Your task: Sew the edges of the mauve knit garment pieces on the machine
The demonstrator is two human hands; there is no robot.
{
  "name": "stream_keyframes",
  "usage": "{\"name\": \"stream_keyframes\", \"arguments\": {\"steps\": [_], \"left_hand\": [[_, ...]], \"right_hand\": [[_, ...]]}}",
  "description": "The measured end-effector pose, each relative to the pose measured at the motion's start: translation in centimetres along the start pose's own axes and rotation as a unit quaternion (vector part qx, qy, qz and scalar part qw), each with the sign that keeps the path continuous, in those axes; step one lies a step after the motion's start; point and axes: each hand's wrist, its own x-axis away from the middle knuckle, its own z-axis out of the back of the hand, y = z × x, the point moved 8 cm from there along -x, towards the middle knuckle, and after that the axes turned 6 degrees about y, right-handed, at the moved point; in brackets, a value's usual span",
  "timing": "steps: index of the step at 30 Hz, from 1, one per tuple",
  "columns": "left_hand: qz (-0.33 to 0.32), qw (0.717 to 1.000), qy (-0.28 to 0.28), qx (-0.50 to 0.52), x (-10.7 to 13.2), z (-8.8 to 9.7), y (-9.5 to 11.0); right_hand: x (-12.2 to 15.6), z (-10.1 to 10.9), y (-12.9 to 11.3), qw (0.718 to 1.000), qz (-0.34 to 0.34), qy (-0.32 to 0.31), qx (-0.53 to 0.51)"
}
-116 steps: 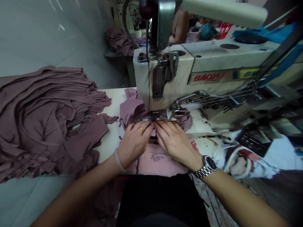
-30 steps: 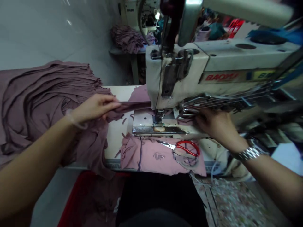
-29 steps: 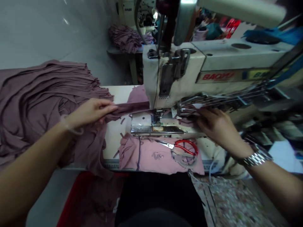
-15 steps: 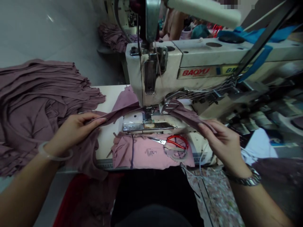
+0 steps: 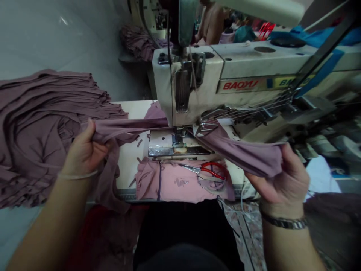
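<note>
- Clock positions are read from the presser foot (image 5: 180,132), twelve pointing away from the worker.
- Mauve fabric (image 5: 248,152): runs from beneath the machine head out to both hands, near nine and four; the head hides the middle, so I cannot tell whether it is one length.
- Left hand (image 5: 87,150), just below nine: thumb upright against the fabric, other fingers half curled; it has hold of the fabric.
- Right hand (image 5: 284,184), at four: thumb spread below, remaining fingers partly hidden behind the fabric they hold; the exact gap cannot be told.
- Sewing machine (image 5: 248,62): plate between one and two reads "BAOYU" in red; the line beneath is too small to read. Yellow label (image 5: 284,81), at two, begins "BM"; a dark bar crosses the rest.
- Pink cloth (image 5: 169,188) at six, on the tabletop (image 5: 125,169); red-handled scissors (image 5: 199,170) lie on it, towards five.
- Ruler strip (image 5: 126,195) at seven, along the near edge: figures illegible.
- Mauve pile (image 5: 42,124) at nine.
</note>
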Motion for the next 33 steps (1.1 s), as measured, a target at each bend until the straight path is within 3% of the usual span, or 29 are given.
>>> {"name": "stream_keyframes", "arguments": {"steps": [1, 2, 3, 4, 5, 6, 7, 8, 9, 10, 11, 13, 15, 17, 24, 30, 33], "left_hand": [[-0.05, 0.999, -0.019, -0.012, 0.8, -1.2, 0.6], [-0.109, 0.99, -0.075, -0.054, 2.0, -3.1, 1.0], [-0.172, 0.964, -0.162, -0.124, 3.7, -5.4, 1.0], [-0.238, 0.911, -0.263, -0.211, 5.9, -7.9, 0.4], [-0.305, 0.834, -0.352, -0.297, 8.2, -9.9, -0.8], [-0.373, 0.747, -0.407, -0.37, 10.3, -11.2, -2.2], [-0.441, 0.669, -0.421, -0.425, 11.8, -11.9, -3.4], [-0.503, 0.608, -0.403, -0.464, 12.6, -12.2, -4.1], [-0.554, 0.567, -0.366, -0.488, 13.1, -12.2, -4.5], [-0.589, 0.539, -0.332, -0.502, 13.4, -12.0, -4.7], [-0.61, 0.523, -0.307, -0.509, 13.5, -11.7, -4.7], [-0.635, 0.504, -0.292, -0.507, 14.1, -11.4, -4.7], [-0.644, 0.489, -0.303, -0.504, 15.0, -11.5, -4.7], [-0.636, 0.482, -0.315, -0.513, 15.6, -11.9, -4.8], [-0.597, 0.485, -0.28, -0.574, 15.8, -12.8, -5.1], [-0.571, 0.504, -0.283, -0.583, 15.9, -12.9, -5.5], [-0.559, 0.507, -0.273, -0.597, 15.7, -13.1, -5.7]], "right_hand": [[0.5, -1.4, -0.2, 0.998, 0.039, -0.005, 0.04], [1.0, -3.1, -0.7, 0.988, 0.112, -0.028, 0.1], [1.8, -5.0, -1.0, 0.963, 0.203, -0.055, 0.168], [2.3, -6.8, -0.2, 0.946, 0.222, -0.099, 0.213], [2.9, -8.7, 1.0, 0.91, 0.25, -0.17, 0.283], [3.7, -10.6, 2.2, 0.833, 0.308, -0.251, 0.385], [4.4, -11.6, 3.6, 0.743, 0.353, -0.315, 0.473], [4.8, -11.9, 4.8, 0.642, 0.402, -0.354, 0.549], [4.8, -11.8, 5.6, 0.554, 0.44, -0.368, 0.603], [4.5, -11.3, 6.0, 0.49, 0.467, -0.369, 0.637], [4.3, -10.9, 6.0, 0.446, 0.487, -0.367, 0.655], [4.3, -10.4, 5.6, 0.404, 0.518, -0.37, 0.657], [5.3, -10.6, 5.1, 0.404, 0.544, -0.383, 0.628], [6.4, -11.2, 5.0, 0.422, 0.552, -0.39, 0.604], [7.0, -12.1, 6.3, 0.461, 0.498, -0.357, 0.642], [5.8, -11.7, 6.9, 0.538, 0.446, -0.33, 0.635], [5.7, -11.8, 7.0, 0.553, 0.443, -0.325, 0.626]]}}
